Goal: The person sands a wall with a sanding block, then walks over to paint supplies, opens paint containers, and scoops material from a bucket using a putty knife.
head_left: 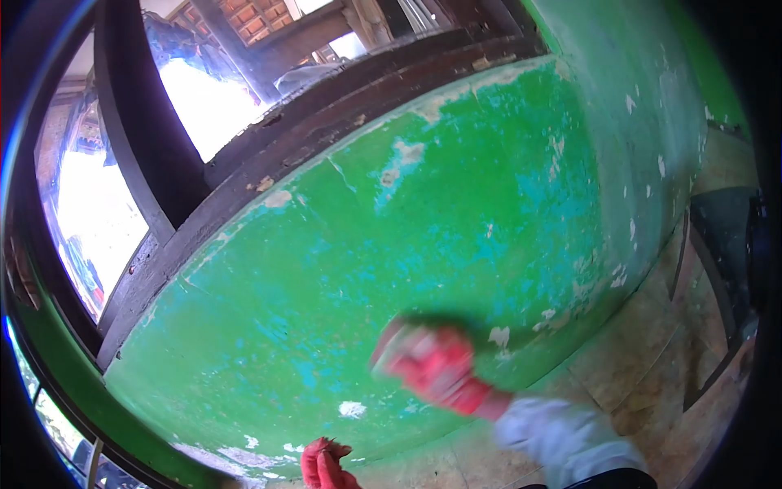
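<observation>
My right hand (436, 367), in a red glove and smeared by motion, is up against the green wall (391, 269). Under its fingers is a flat brownish piece (389, 346) that looks like sandpaper, its edge showing on the left side. Blue and whitish patches show through the worn paint around it. At the bottom edge, my left hand (327, 464), also red-gloved, is held in front of the wall with its fingers curled in. Nothing shows in it, and its lower part is cut off by the frame.
Above the wall runs a dark wooden window frame (326, 122) with chipped edges and an upright post (147, 114). Tiled floor (627, 359) lies along the wall's base at right. A dark object (725, 244) stands at the far right.
</observation>
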Available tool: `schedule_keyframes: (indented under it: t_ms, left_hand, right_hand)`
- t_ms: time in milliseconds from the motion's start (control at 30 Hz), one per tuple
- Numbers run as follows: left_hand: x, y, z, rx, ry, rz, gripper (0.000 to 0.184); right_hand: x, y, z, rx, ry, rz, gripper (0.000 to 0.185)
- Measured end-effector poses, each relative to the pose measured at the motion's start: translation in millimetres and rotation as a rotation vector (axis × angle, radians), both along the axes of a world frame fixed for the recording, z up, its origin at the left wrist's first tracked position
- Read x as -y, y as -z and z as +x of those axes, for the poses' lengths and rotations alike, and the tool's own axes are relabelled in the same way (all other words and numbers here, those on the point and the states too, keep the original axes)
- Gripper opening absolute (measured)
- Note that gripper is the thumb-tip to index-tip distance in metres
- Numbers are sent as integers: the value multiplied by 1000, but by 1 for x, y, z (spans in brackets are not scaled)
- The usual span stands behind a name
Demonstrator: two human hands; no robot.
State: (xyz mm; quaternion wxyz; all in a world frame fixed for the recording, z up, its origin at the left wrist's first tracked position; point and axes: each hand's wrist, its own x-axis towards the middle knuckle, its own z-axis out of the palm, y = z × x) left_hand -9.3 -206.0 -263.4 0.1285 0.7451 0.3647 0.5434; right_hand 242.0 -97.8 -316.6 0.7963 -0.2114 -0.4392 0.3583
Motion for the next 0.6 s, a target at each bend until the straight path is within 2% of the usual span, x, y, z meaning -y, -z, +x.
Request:
schedule_keyframes:
  t_ms: [33, 67, 100, 167, 233, 300, 333, 367, 400, 433, 467, 500, 533, 600]
  left_hand:
    - [-1, 3, -7, -10, -23, 19, 39]
    - [-4, 6, -11, -105, -73, 120, 52]
    - [1, 3, -6, -25, -40, 49, 58]
    - [4, -1, 3, 69, 16, -15, 63]
    - [3, 1, 9, 94, 47, -49, 62]
    - [4, -1, 18, 120, 134, -48, 63]
    - [8, -2, 22, 122, 207, -54, 63]
    - [17, -8, 33, 207, 202, -117, 44]
    - [25, -18, 40, 207, 200, -122, 44]
    - [33, -29, 46, 295, 256, -224, 33]
    - [38, -33, 50, 385, 313, -323, 24]
    - [40, -33, 55, 445, 321, -316, 21]
    - [39, -33, 53, 447, 332, -310, 21]
    - [36, -26, 42, 354, 243, -262, 20]
  right_hand:
    - [21, -39, 45, 346, 374, 105, 54]
    - [42, -77, 91, 849, 1210, -48, 64]
    - [63, -116, 136, 921, 1803, -157, 74]
    - [61, -167, 194, 546, 1750, -306, 72]
    - [46, -202, 212, 532, 1825, -287, 71]
    - [43, -235, 153, 630, 1969, -176, 64]
    - [35, -223, 112, 687, 1804, -76, 56]
    - [27, -212, 71, 727, 1623, 14, 47]
    - [19, -200, 30, 751, 1437, 82, 39]
    - [8, -171, 3, 1203, 1392, 449, 33]
    - [8, -168, 3, 1429, 1352, 635, 33]
    - [9, -167, 1, 1643, 1270, 831, 35]
    - [7, -177, 22, 1748, 1289, 721, 36]
    - [55, -236, 67, 1529, 1573, 533, 40]
